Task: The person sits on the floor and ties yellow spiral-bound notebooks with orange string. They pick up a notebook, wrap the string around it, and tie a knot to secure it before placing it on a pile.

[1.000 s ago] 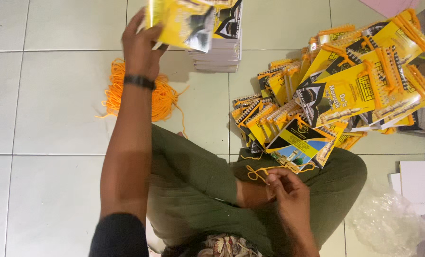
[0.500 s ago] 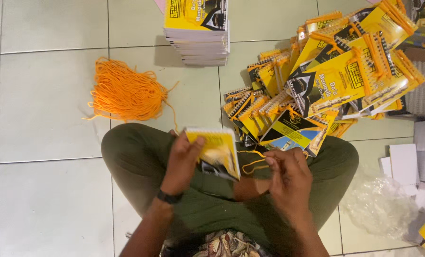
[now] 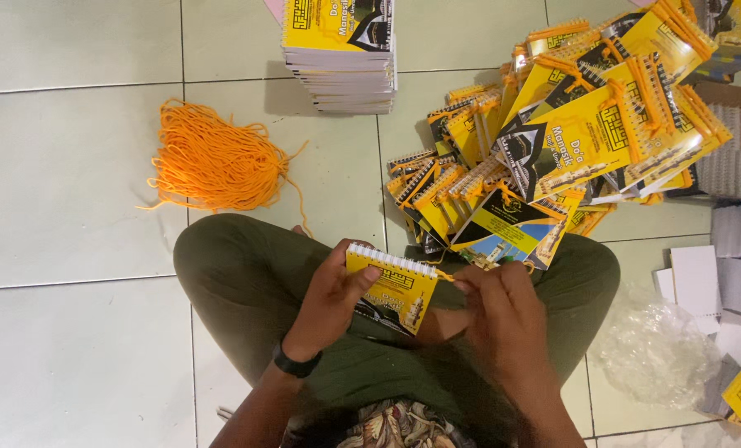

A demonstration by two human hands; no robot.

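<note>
One small yellow spiral-bound booklet (image 3: 394,286) (white coil on top), gripped by left hand (image 3: 331,300), right hand (image 3: 497,309) pinching its corner.

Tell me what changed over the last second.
The left hand came back from the far stack of booklets carrying one yellow spiral booklet to the lap. The right hand now pinches orange cord at its spiral. The cord bundle and booklet pile stayed put.
</note>
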